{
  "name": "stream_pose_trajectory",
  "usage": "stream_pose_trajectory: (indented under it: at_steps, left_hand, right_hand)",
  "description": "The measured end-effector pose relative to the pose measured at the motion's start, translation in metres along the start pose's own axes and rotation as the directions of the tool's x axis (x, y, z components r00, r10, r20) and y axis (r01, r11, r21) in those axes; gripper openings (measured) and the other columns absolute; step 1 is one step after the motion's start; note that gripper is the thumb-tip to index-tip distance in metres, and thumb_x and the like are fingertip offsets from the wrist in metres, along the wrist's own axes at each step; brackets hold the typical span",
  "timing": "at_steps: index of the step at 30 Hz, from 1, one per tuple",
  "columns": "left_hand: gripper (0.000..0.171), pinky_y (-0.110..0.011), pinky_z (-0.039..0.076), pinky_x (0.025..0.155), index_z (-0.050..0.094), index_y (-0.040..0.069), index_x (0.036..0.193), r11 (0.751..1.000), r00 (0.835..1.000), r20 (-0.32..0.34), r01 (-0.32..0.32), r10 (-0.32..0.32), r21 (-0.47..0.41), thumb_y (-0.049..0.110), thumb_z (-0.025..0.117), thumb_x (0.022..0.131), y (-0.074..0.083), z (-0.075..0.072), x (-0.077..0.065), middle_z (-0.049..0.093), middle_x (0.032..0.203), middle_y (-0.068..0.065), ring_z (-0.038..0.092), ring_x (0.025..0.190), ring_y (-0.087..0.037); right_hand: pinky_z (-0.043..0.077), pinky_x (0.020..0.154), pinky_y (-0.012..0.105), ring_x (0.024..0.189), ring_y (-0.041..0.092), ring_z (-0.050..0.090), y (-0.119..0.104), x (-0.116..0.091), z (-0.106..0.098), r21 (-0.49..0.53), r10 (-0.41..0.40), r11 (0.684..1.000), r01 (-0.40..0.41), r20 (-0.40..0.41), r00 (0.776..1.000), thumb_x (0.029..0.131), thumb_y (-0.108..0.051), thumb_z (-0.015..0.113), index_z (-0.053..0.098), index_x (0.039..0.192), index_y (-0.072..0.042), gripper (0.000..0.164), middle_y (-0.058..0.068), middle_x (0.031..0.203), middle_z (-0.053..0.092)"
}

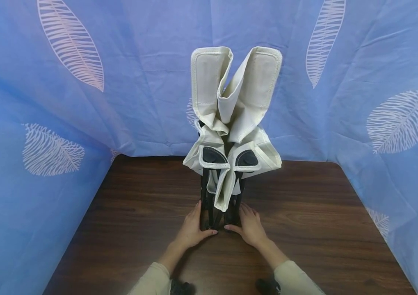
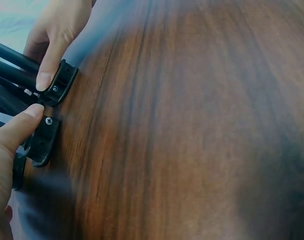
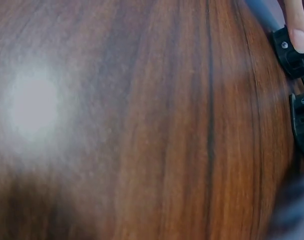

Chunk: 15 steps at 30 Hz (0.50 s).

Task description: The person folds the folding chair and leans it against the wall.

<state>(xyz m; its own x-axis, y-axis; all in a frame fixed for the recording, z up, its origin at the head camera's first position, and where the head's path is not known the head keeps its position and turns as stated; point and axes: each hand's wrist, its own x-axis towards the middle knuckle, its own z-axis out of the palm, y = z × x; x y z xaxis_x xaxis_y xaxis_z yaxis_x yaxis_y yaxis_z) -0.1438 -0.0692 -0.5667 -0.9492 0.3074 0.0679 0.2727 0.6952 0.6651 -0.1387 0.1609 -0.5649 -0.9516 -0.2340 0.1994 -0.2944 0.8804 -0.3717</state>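
Observation:
A small folding chair (image 1: 256,94) with cream fabric and black legs stands upright, mostly folded, near the middle of the table. Its fabric hangs in folds above the bunched legs. My left hand (image 1: 191,230) grips the foot end of the legs on the left, thumb across the front. Opposite it, my right hand (image 1: 251,226) holds the right-hand legs low down, its thumb pointing inward. In the left wrist view, both thumbs press on black plastic feet (image 2: 44,142) with screws, resting on the tabletop. Most fingers are hidden behind the legs.
The dark wood-grain table (image 1: 138,205) has rounded far corners. Blue cloth (image 1: 149,82) with white leaf prints hangs behind it and along both sides. A bright light reflection shows on the wood in the right wrist view.

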Motion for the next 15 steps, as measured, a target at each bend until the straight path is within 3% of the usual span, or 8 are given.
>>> stream_pose_trajectory:
  at_steps: [8,15]
  left_hand:
    - [0.106,-0.056,0.035,0.113,0.020,-0.005,0.151,0.998,0.999,-0.011,-0.048,0.048,0.030,0.045,0.078,0.078,-0.001,-0.004,0.005,0.036,0.150,-0.028,0.041,0.137,-0.042]
    - [0.101,-0.056,0.037,0.112,0.022,-0.003,0.151,0.999,1.000,-0.008,-0.025,0.025,0.041,0.045,0.076,0.081,0.000,-0.008,0.012,0.040,0.150,-0.024,0.043,0.135,-0.044]
  right_hand:
    - [0.025,0.113,0.067,0.143,0.041,0.032,-0.004,0.002,0.006,0.152,0.029,0.988,-0.036,0.047,0.998,0.085,-0.045,0.068,0.030,0.150,-0.002,0.087,0.024,0.152,0.036]
    - [0.025,0.110,0.070,0.138,0.042,0.039,-0.003,0.011,0.009,0.234,0.031,0.972,-0.032,0.009,0.999,0.083,-0.039,0.073,0.033,0.148,-0.003,0.085,0.024,0.148,0.042]
